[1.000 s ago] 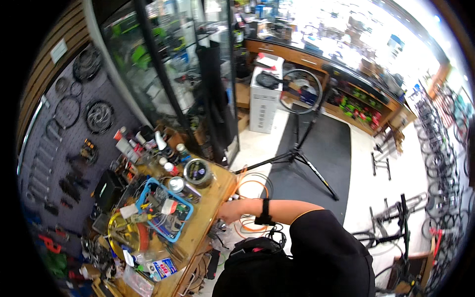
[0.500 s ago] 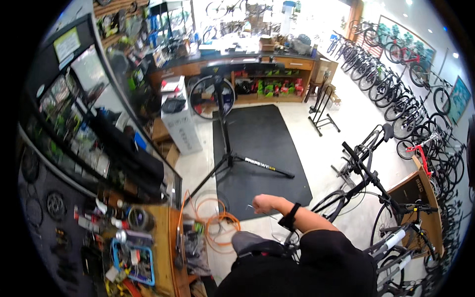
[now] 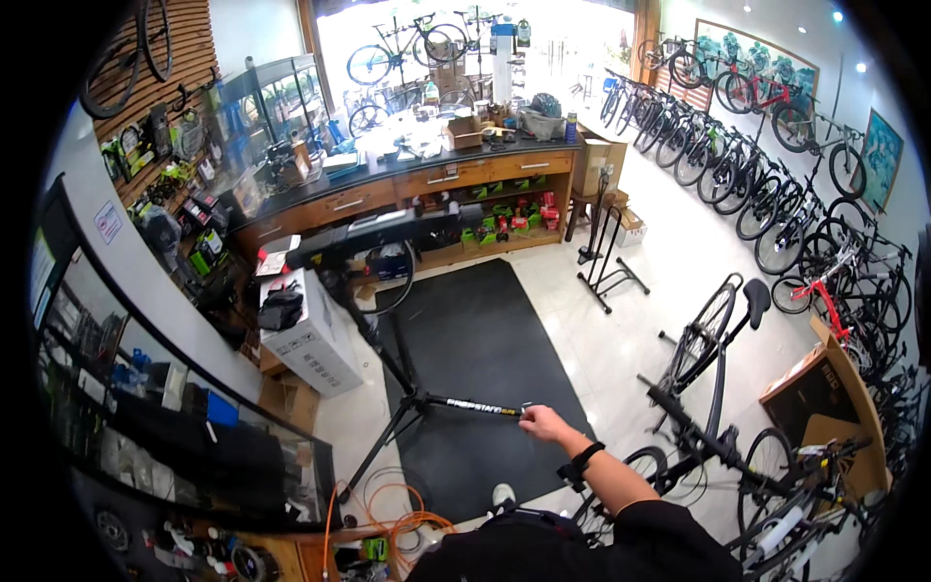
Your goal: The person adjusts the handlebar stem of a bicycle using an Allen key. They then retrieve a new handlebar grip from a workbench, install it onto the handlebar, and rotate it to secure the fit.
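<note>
My right hand (image 3: 545,424) reaches out above the right side of a black floor mat (image 3: 485,339), with a dark band on its wrist. Its fingers are closed, and a small shiny tip shows at them; what they hold is too small to name. In the picture the hand lies just beyond the end of a leg of a black bicycle repair stand (image 3: 412,398). A long dark bar (image 3: 388,233) tops that stand, which holds no bicycle. My left hand is out of view.
Right of me are a black bicycle (image 3: 716,393) and an opened cardboard box (image 3: 844,407). An orange hose (image 3: 396,536) coils on the floor at lower left. A tall white box (image 3: 315,339) stands left of the stand, before a wooden counter (image 3: 485,181). Bicycles line the right wall.
The view has tilted up and shifted, showing more of the counter and less of the workbench at lower left. My right hand stays outstretched and closed, now farther right in the picture.
</note>
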The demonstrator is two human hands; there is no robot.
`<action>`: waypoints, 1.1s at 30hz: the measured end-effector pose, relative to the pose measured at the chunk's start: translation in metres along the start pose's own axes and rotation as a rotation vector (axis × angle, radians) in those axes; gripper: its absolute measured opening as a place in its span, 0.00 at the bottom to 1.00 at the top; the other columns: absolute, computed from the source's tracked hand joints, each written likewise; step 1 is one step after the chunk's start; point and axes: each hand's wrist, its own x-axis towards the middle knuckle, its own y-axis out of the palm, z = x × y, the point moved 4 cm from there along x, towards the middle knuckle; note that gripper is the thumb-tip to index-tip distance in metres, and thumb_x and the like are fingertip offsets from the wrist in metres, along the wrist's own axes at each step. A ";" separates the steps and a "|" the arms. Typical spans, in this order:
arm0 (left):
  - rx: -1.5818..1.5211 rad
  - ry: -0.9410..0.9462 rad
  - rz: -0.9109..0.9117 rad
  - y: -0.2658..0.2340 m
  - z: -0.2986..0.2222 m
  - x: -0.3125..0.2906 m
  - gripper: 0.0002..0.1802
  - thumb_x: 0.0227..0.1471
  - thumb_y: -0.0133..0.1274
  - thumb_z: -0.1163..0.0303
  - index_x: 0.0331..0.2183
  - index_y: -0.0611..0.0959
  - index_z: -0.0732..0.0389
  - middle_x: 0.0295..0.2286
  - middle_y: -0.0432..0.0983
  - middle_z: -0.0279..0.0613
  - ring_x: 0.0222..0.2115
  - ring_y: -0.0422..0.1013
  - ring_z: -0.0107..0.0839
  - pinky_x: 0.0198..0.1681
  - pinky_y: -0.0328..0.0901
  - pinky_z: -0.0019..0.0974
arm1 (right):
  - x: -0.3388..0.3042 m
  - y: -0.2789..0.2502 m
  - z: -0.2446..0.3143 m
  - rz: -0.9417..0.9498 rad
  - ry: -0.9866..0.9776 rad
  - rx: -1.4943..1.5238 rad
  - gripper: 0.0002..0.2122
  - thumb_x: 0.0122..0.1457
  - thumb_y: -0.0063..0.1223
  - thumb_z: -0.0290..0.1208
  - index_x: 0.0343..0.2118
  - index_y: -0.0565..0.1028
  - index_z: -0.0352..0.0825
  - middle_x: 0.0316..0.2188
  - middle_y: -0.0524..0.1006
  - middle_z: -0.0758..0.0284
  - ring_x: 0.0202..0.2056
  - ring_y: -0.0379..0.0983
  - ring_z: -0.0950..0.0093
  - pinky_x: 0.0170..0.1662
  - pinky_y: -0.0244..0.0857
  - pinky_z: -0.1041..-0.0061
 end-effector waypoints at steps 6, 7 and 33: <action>0.123 0.079 0.079 -0.030 -0.148 0.061 0.16 0.48 0.58 0.61 0.33 0.86 0.65 0.24 0.81 0.42 0.27 0.76 0.31 0.35 0.70 0.37 | 0.093 -0.041 -0.032 -0.195 -0.023 0.263 0.06 0.57 0.53 0.24 0.35 0.75 0.28 0.23 0.79 0.65 0.25 0.76 0.76 0.30 0.70 0.75; 0.132 0.078 0.087 -0.040 -0.176 0.065 0.16 0.48 0.58 0.61 0.33 0.86 0.65 0.24 0.81 0.42 0.27 0.76 0.31 0.34 0.70 0.36 | 0.111 -0.042 -0.033 -0.251 -0.011 0.372 0.06 0.57 0.52 0.23 0.36 0.75 0.28 0.24 0.79 0.64 0.25 0.76 0.76 0.29 0.70 0.75; -0.261 0.020 -0.078 0.038 -0.486 0.299 0.06 0.50 0.54 0.72 0.28 0.82 0.65 0.20 0.75 0.36 0.19 0.71 0.26 0.24 0.66 0.29 | 0.550 -0.359 -0.085 -0.403 0.045 0.668 0.12 0.64 0.49 0.35 0.33 0.73 0.28 0.23 0.80 0.60 0.16 0.71 0.79 0.18 0.62 0.81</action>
